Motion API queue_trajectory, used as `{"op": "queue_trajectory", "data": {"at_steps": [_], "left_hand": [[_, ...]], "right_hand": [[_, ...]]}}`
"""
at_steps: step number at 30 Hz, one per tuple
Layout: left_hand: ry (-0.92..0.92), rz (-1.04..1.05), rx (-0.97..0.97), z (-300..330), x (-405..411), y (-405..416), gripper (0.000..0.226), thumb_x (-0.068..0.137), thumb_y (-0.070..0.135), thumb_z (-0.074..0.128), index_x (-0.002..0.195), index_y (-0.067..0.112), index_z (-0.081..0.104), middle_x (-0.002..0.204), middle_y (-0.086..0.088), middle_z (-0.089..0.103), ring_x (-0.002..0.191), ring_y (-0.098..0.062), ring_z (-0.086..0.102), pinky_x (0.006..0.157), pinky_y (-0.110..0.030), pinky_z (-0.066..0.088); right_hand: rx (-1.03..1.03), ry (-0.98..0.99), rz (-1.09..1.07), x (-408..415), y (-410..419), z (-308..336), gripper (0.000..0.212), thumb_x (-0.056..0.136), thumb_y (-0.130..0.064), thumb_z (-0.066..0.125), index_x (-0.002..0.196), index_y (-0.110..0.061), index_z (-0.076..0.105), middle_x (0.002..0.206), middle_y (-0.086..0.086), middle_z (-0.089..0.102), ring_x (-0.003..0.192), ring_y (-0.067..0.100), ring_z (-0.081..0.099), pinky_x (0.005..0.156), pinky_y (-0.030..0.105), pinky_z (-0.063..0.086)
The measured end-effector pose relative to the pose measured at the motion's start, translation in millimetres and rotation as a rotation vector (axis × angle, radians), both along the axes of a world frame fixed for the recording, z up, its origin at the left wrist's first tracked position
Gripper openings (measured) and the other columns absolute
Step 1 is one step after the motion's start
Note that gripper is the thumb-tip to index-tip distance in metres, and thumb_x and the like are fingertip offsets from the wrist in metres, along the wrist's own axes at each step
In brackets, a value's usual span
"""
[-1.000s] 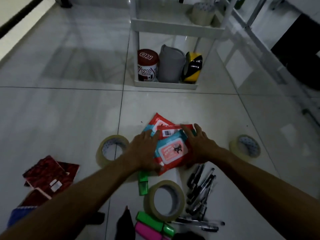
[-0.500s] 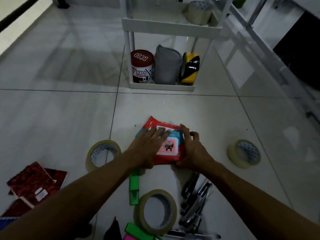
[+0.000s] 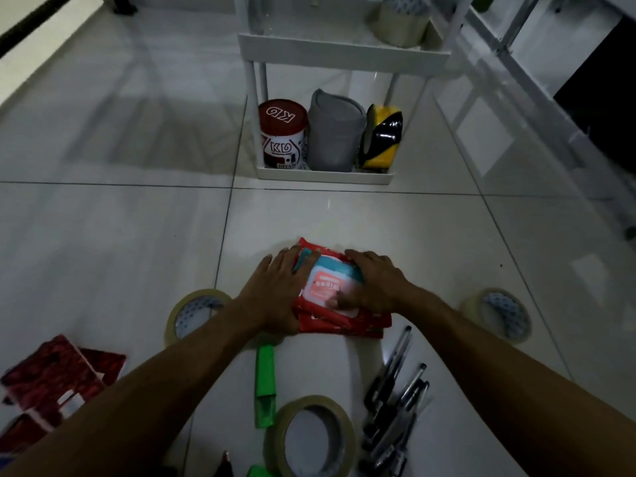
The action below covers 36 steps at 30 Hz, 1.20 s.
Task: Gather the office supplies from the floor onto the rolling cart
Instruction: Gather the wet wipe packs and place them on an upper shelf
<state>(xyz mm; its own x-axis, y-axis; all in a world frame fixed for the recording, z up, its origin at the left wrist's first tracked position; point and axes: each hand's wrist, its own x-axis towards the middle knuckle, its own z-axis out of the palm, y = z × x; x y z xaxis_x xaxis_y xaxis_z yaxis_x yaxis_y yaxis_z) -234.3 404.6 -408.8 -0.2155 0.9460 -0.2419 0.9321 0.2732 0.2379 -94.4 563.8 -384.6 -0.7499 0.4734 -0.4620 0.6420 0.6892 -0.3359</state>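
Your two hands hold a stack of red wipe packs (image 3: 339,304) on the floor tiles, in front of the rolling cart (image 3: 323,175).

Your left hand (image 3: 275,292) lies on the stack's left edge, fingers fairly straight and spread over its top corner; your right hand (image 3: 373,282) curls over the right edge, with the thumb pressing the pink label. Left of the packs lies a tape roll (image 3: 192,315), and another (image 3: 499,315) lies well off to their right. On your side of the packs sit a green highlighter (image 3: 265,383), a third tape roll (image 3: 309,438) and a bundle of black pens (image 3: 395,404). Red notebooks (image 3: 55,380) lie far to the left. Beyond the packs, the cart's bottom shelf carries a red-lidded tin (image 3: 283,134), a grey pouch (image 3: 334,130) and yellow-black tape (image 3: 380,139).
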Motion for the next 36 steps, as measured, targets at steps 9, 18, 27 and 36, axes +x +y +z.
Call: {"op": "queue_trajectory", "data": {"at_steps": [9,18,27,36], "left_hand": [[-0.096,0.03,0.027,-5,-3,6,0.129,0.061,0.055,0.077,0.148,0.03,-0.015,0.158,-0.013,0.0,0.144,-0.031,0.011,0.116,-0.054,0.019],[-0.269,0.081,0.034,-7,-20,13,0.122,0.065,0.029,0.08,0.148,0.041,-0.008,0.158,-0.012,-0.004,0.143,-0.034,0.013,0.113,-0.054,0.027],[-0.267,0.091,0.072,-11,-16,5,0.112,0.068,0.044,0.08,0.147,0.047,0.0,0.158,-0.009,0.006,0.141,-0.031,0.02,0.111,-0.051,0.032],[-0.21,0.234,0.186,16,-31,-19,0.126,0.061,0.052,0.081,0.147,0.041,-0.011,0.157,-0.008,0.013,0.128,-0.027,0.045,0.102,-0.046,0.045]], "right_hand": [[0.092,-0.02,0.047,-6,5,-8,0.115,0.055,-0.082,0.066,0.148,-0.028,0.025,0.141,0.003,0.042,0.125,0.023,0.039,0.109,0.04,0.027],[-0.164,0.039,-0.071,-18,-1,-1,0.08,0.066,-0.07,0.07,0.126,-0.022,0.049,0.108,-0.002,0.066,0.085,0.012,0.065,0.078,0.027,0.054],[-0.273,-0.032,-0.19,-22,-17,-7,0.082,0.057,-0.066,0.078,0.119,-0.022,0.048,0.1,-0.005,0.066,0.085,0.012,0.066,0.085,0.033,0.056],[-0.447,0.087,-0.23,-14,-30,6,0.067,0.059,-0.056,0.083,0.113,-0.028,0.055,0.098,-0.005,0.071,0.082,0.01,0.071,0.08,0.032,0.058]]}}
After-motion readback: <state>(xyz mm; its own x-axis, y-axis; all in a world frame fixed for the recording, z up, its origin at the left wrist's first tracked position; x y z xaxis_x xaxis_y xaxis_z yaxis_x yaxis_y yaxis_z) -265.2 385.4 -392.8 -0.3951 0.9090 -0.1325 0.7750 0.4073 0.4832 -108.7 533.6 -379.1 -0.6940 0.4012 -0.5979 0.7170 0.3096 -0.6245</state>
